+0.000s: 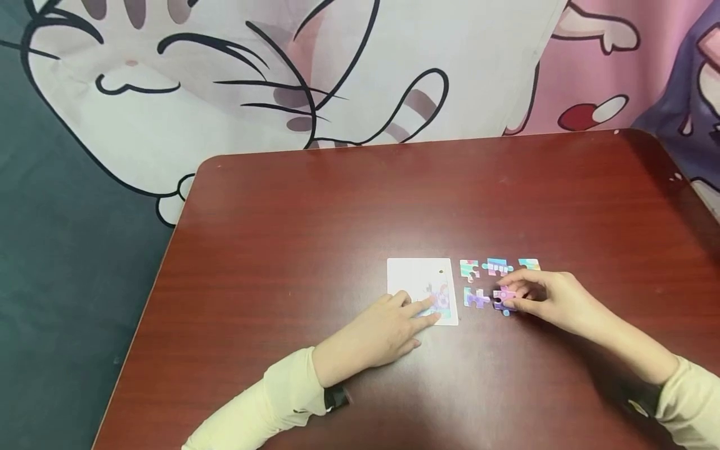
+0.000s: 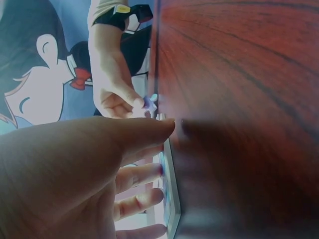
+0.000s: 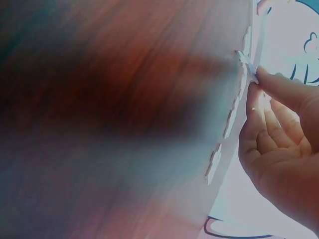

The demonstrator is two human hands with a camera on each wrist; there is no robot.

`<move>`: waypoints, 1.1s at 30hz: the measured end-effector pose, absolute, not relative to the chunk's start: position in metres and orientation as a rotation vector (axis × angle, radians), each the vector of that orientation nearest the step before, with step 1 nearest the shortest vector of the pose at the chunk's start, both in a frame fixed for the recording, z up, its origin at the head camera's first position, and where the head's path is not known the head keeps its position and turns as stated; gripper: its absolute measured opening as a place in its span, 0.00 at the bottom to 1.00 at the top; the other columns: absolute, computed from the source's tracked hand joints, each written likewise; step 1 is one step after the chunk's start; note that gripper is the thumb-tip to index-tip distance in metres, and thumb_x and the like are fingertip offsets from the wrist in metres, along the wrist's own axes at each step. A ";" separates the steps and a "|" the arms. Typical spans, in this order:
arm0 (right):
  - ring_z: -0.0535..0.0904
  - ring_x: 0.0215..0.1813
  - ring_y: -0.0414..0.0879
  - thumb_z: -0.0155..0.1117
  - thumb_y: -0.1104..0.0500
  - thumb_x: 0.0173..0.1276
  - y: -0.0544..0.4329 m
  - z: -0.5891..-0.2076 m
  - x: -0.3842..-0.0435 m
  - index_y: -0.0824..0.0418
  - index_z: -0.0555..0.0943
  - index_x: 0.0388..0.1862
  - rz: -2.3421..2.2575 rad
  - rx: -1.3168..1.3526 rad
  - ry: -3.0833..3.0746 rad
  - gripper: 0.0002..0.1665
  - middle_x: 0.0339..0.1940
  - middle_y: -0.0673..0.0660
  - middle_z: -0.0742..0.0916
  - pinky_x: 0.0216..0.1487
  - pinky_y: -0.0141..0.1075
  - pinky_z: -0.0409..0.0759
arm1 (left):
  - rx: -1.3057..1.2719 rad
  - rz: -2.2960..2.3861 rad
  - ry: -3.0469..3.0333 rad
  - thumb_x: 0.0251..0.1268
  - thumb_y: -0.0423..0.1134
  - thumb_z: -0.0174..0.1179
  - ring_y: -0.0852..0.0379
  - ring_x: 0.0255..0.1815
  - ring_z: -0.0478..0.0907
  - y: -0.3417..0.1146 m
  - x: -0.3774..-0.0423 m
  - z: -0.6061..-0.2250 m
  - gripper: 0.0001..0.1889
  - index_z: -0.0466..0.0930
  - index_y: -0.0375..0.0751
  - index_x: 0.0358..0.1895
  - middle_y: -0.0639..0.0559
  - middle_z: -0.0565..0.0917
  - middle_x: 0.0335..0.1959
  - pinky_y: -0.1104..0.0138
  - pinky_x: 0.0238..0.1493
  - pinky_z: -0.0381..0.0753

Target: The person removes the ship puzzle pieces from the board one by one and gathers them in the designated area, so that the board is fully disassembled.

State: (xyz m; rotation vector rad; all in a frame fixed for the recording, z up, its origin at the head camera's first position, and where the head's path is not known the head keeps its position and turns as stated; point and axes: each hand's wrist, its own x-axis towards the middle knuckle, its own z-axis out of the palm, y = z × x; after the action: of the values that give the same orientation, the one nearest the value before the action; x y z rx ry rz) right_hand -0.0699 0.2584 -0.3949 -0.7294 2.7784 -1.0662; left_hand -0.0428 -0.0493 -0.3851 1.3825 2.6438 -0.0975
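My right hand [image 1: 554, 301] pinches a purple-pink jigsaw piece [image 1: 504, 295] between thumb and fingers. In the right wrist view this piece [image 3: 247, 68] is tilted, one end close to the flat pieces. Just left of it lies a purple and blue puzzle piece [image 1: 476, 299]. Behind them is a row with a teal piece [image 1: 468, 269], a blue-pink piece [image 1: 497, 266] and another teal piece [image 1: 529, 264] partly behind my fingers. My left hand [image 1: 388, 328] rests on a white board [image 1: 413, 272] with spread fingers, covering part of its faint printed picture.
The brown wooden table [image 1: 315, 219] has rounded corners, its far edge by a curtain [image 1: 360, 75] with a cartoon cat. Dark bands with small devices circle both wrists, such as the left wrist device [image 1: 335, 398].
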 end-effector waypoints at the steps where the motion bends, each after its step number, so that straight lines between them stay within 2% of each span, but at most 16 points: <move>1: 0.77 0.27 0.30 0.73 0.65 0.51 0.259 -0.396 -0.069 0.52 0.83 0.39 -1.059 -0.724 2.781 0.17 0.24 0.38 0.82 0.29 0.21 0.73 | 1.376 -0.093 2.637 0.66 0.54 0.53 0.59 0.48 0.68 -0.050 -0.042 -0.385 0.27 0.64 0.58 0.68 0.58 0.63 0.70 0.71 0.41 0.70; 12: 0.75 0.25 0.27 0.74 0.65 0.47 0.262 -0.403 -0.070 0.55 0.84 0.41 -0.903 -0.803 2.905 0.19 0.22 0.35 0.81 0.30 0.20 0.71 | 1.337 -0.089 2.631 0.66 0.55 0.52 0.60 0.51 0.68 -0.049 -0.040 -0.385 0.28 0.63 0.57 0.69 0.58 0.61 0.71 0.71 0.46 0.71; 19: 0.75 0.27 0.27 0.77 0.65 0.41 0.263 -0.405 -0.073 0.56 0.84 0.41 -0.849 -0.955 2.973 0.24 0.24 0.35 0.82 0.31 0.21 0.71 | 1.335 -0.090 2.632 0.66 0.54 0.52 0.59 0.51 0.68 -0.049 -0.039 -0.386 0.28 0.63 0.57 0.69 0.58 0.61 0.71 0.70 0.46 0.71; 33: 0.73 0.28 0.28 0.77 0.68 0.40 0.264 -0.402 -0.078 0.56 0.84 0.42 -0.841 -1.070 2.920 0.25 0.27 0.37 0.80 0.29 0.21 0.68 | 1.356 -0.111 2.648 0.66 0.53 0.53 0.60 0.52 0.68 -0.049 -0.040 -0.385 0.27 0.64 0.58 0.69 0.58 0.62 0.71 0.71 0.45 0.72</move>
State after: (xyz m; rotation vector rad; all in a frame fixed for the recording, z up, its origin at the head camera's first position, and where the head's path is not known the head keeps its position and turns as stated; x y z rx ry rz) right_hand -0.0777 0.2640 -0.4020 -1.0703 2.9205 -0.8406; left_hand -0.0395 -0.0494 -0.3849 1.3564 2.6476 -0.1108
